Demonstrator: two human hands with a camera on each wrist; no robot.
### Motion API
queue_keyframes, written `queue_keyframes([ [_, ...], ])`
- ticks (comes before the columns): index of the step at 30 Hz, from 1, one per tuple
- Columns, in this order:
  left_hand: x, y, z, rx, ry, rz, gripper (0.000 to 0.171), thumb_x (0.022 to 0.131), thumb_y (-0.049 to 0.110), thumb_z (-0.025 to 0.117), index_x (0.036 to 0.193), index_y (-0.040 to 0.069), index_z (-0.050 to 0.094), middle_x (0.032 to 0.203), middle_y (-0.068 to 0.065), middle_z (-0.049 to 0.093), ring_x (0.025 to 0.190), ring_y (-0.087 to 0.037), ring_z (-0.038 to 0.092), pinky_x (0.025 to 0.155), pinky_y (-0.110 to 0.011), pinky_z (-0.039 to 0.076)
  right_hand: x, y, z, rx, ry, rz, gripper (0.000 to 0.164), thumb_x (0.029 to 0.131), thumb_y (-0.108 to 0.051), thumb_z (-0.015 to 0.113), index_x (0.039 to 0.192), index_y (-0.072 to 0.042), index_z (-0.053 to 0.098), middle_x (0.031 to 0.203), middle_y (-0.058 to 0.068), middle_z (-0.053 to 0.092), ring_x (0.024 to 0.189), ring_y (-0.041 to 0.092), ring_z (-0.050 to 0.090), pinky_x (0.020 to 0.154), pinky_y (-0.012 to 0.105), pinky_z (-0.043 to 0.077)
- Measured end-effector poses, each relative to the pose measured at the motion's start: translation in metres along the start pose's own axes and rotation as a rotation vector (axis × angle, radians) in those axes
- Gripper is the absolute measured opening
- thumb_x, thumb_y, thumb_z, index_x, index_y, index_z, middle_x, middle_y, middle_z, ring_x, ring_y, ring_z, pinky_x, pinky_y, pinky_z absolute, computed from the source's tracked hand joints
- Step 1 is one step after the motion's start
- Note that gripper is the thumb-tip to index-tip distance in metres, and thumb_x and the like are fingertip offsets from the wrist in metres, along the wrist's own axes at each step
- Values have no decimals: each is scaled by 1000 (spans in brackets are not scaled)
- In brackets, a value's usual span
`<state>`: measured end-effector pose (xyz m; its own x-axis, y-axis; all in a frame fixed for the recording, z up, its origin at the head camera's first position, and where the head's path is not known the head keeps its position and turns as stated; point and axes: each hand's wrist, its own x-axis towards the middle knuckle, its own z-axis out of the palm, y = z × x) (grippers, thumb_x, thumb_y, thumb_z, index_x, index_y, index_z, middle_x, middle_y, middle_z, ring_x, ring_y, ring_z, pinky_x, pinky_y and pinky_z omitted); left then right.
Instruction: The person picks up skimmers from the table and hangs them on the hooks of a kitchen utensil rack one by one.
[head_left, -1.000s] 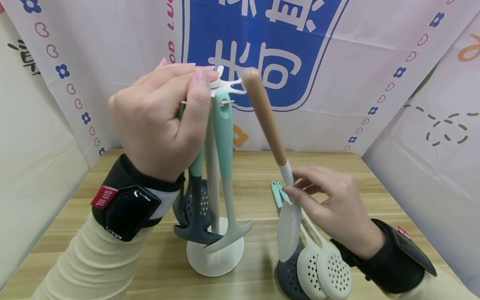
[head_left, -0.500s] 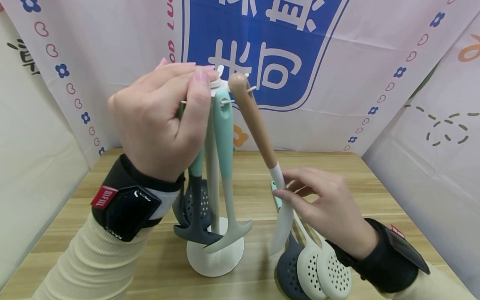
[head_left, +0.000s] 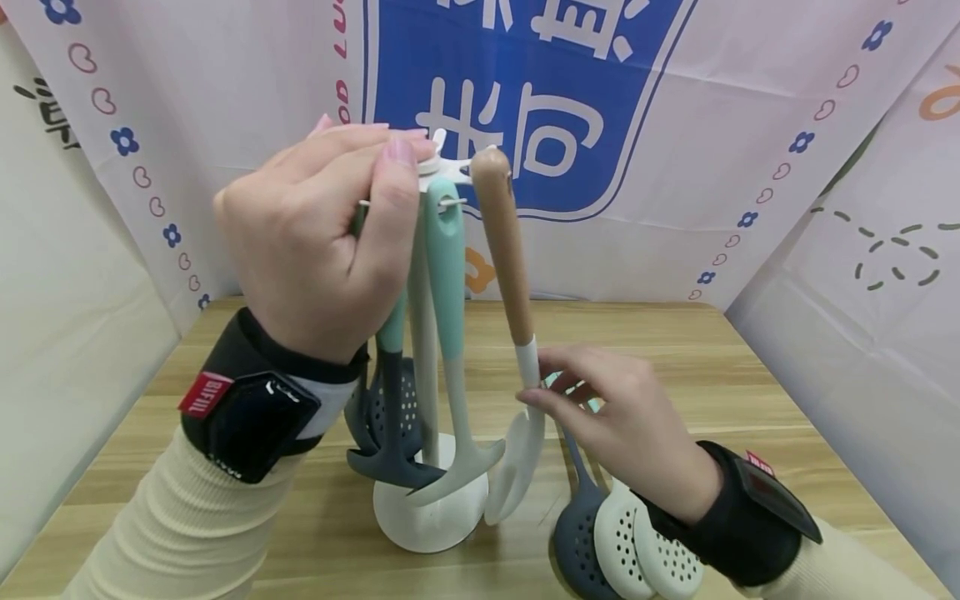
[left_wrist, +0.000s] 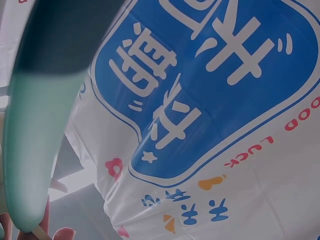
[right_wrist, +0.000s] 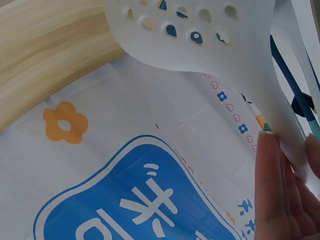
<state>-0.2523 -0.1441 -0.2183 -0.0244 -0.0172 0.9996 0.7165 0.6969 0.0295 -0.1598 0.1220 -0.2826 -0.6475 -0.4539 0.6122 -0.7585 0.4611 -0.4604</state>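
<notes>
Okay, right hand (head_left: 600,400) pinches tan-handled white perforated skimmer (head_left: 513,283) low, likely keeping its top free. Above-left, left hand (head_left: 322,225) grips white round-based rack (head_left: 424,333), presumably steadying.

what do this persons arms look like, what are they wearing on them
The left sleeve is long, cream and ribbed; the right sleeve is cream too. The left wristband is black, with a glossy black angular module, a light grey patch and a red tag with white lettering. The right wristband is black, with a smaller-looking red label. No cables show.
</notes>
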Motion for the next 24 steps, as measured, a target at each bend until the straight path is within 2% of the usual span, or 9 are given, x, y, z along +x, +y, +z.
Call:
queue_keyframes([
  [7,4,9,-2,-10,11,-16,31,99,32,58,93,24,87,105,15,81,86,-16,81,99,-33,60,0,-1,1,6,-32,6,32,88,0,81,119,-3,76,99,6,81,80,13,76,68,24,63],
  [9,3,8,-2,-18,11,-25,30,99,32,58,94,28,87,106,16,81,86,-17,82,100,-34,60,-1,-1,0,3,-37,5,34,88,1,80,121,-3,76,99,6,81,80,13,76,68,24,63],
  [12,0,0,1,-2,11,8,28,98,31,59,95,32,86,107,20,79,88,-12,81,100,-33,59,-2,1,0,2,-42,9,36,88,2,80,123,-2,75,101,7,82,80,13,76,69,24,63],
  [16,-6,-13,6,-18,29,14,25,97,32,61,95,39,85,107,24,77,89,-10,80,102,-34,59,-4,3,0,1,-48,20,34,88,1,80,122,-2,75,102,8,82,81,14,77,69,24,63],
  [24,-14,-29,11,-24,29,-14,20,96,35,65,94,43,83,107,25,77,89,-10,80,100,-36,60,-10,6,-1,-22,-66,80,29,89,-2,80,118,-2,77,99,5,82,80,11,75,72,24,63],
])
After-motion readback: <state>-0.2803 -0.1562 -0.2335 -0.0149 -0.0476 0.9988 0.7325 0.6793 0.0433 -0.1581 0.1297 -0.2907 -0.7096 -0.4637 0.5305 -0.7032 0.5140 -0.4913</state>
